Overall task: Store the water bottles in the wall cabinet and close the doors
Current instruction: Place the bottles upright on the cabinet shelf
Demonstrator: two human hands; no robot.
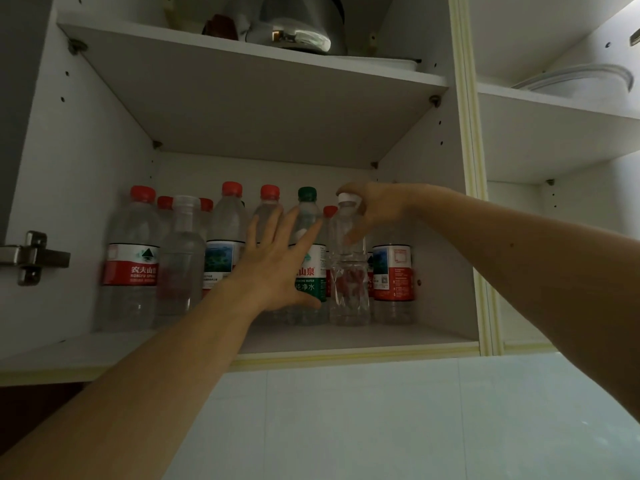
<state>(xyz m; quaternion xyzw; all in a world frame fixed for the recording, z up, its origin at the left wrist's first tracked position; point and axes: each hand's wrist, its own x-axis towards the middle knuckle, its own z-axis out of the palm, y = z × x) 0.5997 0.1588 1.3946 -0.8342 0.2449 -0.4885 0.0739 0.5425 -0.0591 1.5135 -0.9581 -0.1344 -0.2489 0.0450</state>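
Head view looks up into the white wall cabinet [446,216], where clear plastic water bottles [131,258] stand upright on the lower shelf. The right hand [374,206] grips the white cap and neck of a ribbed, unlabelled bottle [348,292] at the right. The left hand [277,261], fingers spread wide, is in front of a green-capped bottle [308,237] just left of it.

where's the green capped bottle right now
Head view: the green-capped bottle stands mid-shelf in the cabinet, partly behind the left hand, beside the clear bottle the right hand holds.
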